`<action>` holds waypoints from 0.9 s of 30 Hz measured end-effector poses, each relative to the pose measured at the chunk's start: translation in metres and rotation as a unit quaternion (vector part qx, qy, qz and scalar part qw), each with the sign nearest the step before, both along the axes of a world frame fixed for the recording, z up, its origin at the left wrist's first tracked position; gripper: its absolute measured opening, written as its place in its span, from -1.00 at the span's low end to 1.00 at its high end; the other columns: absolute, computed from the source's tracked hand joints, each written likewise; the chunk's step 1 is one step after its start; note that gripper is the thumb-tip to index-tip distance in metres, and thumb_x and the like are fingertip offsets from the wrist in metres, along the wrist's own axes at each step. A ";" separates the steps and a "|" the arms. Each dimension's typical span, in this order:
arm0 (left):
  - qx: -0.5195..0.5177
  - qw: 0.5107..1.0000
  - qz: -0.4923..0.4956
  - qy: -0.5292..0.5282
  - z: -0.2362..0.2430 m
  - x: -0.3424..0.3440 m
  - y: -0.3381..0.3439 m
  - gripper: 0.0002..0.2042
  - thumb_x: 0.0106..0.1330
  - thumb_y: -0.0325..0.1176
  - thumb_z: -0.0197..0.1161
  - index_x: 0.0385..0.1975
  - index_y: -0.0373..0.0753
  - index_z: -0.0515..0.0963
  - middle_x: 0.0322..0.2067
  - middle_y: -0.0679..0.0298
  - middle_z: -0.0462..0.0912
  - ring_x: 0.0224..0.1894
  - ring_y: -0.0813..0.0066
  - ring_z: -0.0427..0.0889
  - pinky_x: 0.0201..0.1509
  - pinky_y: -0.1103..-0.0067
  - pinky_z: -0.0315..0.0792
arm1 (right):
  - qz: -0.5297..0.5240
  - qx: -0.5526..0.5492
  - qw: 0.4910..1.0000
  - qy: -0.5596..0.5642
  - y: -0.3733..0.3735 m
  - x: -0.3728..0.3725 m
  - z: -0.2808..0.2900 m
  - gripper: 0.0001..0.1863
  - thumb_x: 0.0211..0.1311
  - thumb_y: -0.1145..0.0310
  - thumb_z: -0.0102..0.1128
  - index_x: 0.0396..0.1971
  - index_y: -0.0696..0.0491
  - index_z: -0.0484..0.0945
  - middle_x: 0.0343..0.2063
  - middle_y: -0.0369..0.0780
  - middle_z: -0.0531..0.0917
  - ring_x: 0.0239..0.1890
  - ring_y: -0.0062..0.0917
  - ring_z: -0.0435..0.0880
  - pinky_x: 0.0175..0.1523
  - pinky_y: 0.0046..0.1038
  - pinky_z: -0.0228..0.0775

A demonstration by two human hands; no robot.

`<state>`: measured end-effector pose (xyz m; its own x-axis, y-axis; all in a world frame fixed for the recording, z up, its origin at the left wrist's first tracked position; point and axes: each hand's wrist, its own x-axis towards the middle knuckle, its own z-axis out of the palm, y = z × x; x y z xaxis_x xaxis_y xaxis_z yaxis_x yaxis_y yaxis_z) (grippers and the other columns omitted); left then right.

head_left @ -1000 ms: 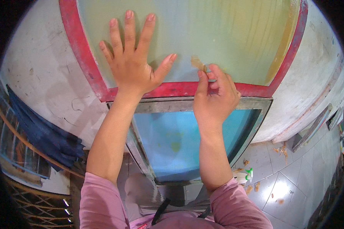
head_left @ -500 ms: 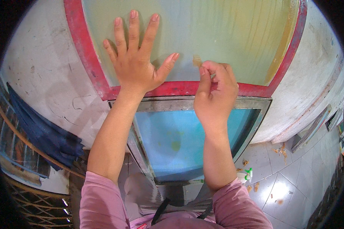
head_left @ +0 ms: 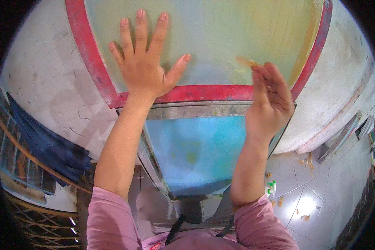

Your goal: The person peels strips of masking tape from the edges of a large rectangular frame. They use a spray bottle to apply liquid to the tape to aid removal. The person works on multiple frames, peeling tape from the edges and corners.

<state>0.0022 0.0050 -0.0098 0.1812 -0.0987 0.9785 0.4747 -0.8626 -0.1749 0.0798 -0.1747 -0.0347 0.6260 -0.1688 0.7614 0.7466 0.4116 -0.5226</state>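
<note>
My left hand (head_left: pixel 143 68) lies flat with fingers spread on the pale yellow-green mesh of a screen printing frame (head_left: pixel 96 50), toward its lower left corner. The frame has a red border. My right hand (head_left: pixel 271 89) is off to the right, near the frame's lower right corner, thumb and fingers pinched together. Between the fingertips is a small scrap of translucent yellow-brown tape (head_left: pixel 246 62), blurred by motion and pointing left over the mesh. Whether the scrap touches the mesh I cannot tell.
Below stands a second frame with blue mesh (head_left: pixel 200 154) and a grey metal border. Crumpled brown scraps (head_left: pixel 308 162) and a spray bottle with a green nozzle (head_left: pixel 272 187) are on the tiled floor at right. Dark blue cloth (head_left: pixel 46 141) hangs at left.
My right hand has moved right across the lower mesh, carrying the tape scrap with it. The left hand stays pressed on the mesh; the view has shifted slightly.
</note>
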 end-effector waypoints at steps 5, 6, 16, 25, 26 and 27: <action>0.005 1.000 0.003 -0.003 0.003 -0.002 -0.001 -0.25 -0.04 0.24 0.04 0.21 0.13 0.12 0.25 0.23 0.01 0.27 0.01 -0.07 0.16 -0.04 -0.19 | -0.120 -0.084 0.989 0.001 -0.023 0.016 -0.020 -0.66 -0.03 0.57 0.16 -0.16 0.13 0.48 -0.29 -0.22 0.61 -0.26 -0.63 0.54 -0.13 -0.66 0.23; 0.007 1.000 0.001 -0.004 0.003 -0.002 0.000 -0.26 -0.04 0.23 0.05 0.21 0.13 0.12 0.26 0.23 0.01 0.27 0.01 -0.06 0.16 -0.04 -0.19 | -0.187 -0.126 0.974 -0.030 -0.021 0.018 -0.025 -0.63 -0.01 0.52 0.13 -0.10 0.11 0.44 -0.21 -0.23 0.57 -0.17 -0.57 0.50 -0.05 -0.56 0.16; 0.002 0.999 -0.041 -0.009 0.004 0.000 0.000 -0.33 -0.02 0.21 0.04 0.16 0.13 0.22 0.24 0.23 0.07 0.28 0.06 -0.09 0.20 0.02 -0.34 | -0.292 -0.424 0.843 -0.157 0.012 -0.007 -0.080 -0.32 0.00 0.30 0.02 0.19 0.00 0.05 0.21 -0.35 0.17 0.25 -0.27 0.05 0.12 0.11 -0.46; 0.012 1.000 -0.023 -0.008 0.003 0.001 0.001 -0.29 -0.04 0.21 0.06 0.18 0.12 0.18 0.24 0.22 0.06 0.26 0.01 -0.06 0.18 -0.02 -0.22 | -0.303 -0.451 0.816 -0.196 0.004 -0.005 -0.077 -0.26 0.04 0.28 0.01 0.22 0.10 -0.08 0.23 -0.25 0.12 0.26 -0.20 -0.01 0.12 0.11 -0.44; 0.008 0.999 -0.030 -0.010 0.003 0.002 0.001 -0.30 -0.05 0.21 0.07 0.16 0.13 0.22 0.23 0.23 0.09 0.26 0.02 -0.05 0.18 -0.01 -0.23 | -0.296 -0.455 0.816 -0.199 0.003 -0.005 -0.076 -0.27 0.04 0.28 0.01 0.21 0.11 -0.07 0.23 -0.24 0.12 0.26 -0.20 -0.01 0.12 0.11 -0.44; 0.011 0.999 -0.028 -0.011 0.003 0.001 0.001 -0.30 -0.05 0.21 0.06 0.16 0.13 0.22 0.23 0.23 0.08 0.26 0.01 -0.05 0.17 -0.01 -0.22 | -0.299 -0.437 0.830 -0.176 0.002 -0.001 -0.075 -0.26 0.02 0.27 0.04 0.21 0.09 -0.05 0.23 -0.25 0.12 0.27 -0.20 -0.01 0.13 0.12 -0.50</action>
